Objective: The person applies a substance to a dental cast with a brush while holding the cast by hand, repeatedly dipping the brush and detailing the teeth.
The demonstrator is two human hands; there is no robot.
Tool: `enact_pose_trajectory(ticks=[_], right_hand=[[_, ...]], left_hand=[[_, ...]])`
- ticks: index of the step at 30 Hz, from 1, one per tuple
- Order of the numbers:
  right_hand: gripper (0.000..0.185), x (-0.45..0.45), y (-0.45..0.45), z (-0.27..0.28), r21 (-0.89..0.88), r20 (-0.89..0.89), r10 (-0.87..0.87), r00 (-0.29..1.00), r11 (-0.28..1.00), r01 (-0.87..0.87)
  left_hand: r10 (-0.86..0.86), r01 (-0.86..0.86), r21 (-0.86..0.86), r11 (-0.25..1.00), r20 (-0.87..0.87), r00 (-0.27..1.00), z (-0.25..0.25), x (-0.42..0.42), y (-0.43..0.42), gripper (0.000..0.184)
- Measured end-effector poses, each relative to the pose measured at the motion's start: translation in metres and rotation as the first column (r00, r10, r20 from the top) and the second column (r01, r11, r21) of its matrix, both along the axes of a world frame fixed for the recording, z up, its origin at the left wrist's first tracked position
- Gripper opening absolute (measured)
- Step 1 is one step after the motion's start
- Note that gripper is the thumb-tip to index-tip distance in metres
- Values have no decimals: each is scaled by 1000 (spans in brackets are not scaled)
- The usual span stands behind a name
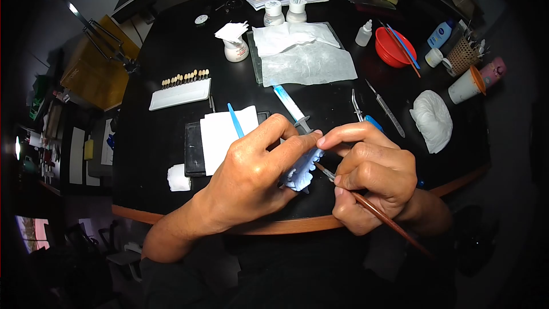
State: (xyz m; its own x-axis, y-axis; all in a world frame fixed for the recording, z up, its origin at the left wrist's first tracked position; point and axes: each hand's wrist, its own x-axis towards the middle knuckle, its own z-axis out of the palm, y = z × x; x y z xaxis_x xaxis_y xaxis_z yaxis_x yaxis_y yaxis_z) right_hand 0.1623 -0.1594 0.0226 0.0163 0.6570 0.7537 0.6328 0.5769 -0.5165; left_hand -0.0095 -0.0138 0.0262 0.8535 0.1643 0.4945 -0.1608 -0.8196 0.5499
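My left hand (257, 166) is closed around a light-blue dental model (301, 173) with a toothed edge, above the table's front edge. In my right hand (374, 177) is a brush with a brown handle (380, 213), its tip close to the model's right side; whether they touch is too small to tell. The right index fingertip meets the left fingers. Just beyond the hands lies a syringe (289, 105) with blue content. A blue stick (235, 120) rests on white paper (214, 136) left of my left hand.
A shade guide (182, 92) lies at left. Behind are white sheets (306, 66), jars (274, 13) and a lidded jar (235, 50). To the right are a red bowl (394, 48), a metal tool (386, 109), white cotton (432, 121) and a cup (464, 87).
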Motion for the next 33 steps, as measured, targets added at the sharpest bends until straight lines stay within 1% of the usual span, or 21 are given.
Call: enact_pose_trajectory(ticks=[14,26,33], right_hand=[[13,-1,1,0,18,2,1,1000,1000,-1],[13,-2,0,0,17,10,10,1000,1000,-10],[13,-1,0,1,15,21,23,1000,1000,-23]], left_hand=[[5,-5,10,1000,10,1000,1,0,-1,60],[-4,4,10,1000,20,1000,1,1,0,65],[0,-1,9,1000,22,1000,-1,1,1,63]])
